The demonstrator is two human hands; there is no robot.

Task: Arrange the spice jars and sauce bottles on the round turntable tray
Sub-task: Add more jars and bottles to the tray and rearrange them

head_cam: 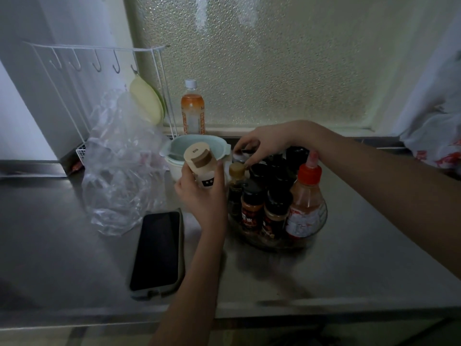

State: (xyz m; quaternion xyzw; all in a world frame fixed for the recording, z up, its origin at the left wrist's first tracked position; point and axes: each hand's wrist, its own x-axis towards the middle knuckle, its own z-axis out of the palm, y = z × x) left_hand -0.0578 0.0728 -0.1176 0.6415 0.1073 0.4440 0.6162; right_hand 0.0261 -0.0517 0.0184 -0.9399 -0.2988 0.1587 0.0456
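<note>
Legible text is scarce. Small spice jar with black cap and orange-red label [252, 208]: one large white character, "椒", readable low on the label (the character beside it is blurred). White cylindrical shaker with tan flip lid [200, 166]: small dark label patch, print too small to read. Other labels blurred.

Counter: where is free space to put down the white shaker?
Bare steel lies in front of the turntable tray and right of it, also left of the phone. The tray itself is crowded; the plastic bag fills the back left.
</note>
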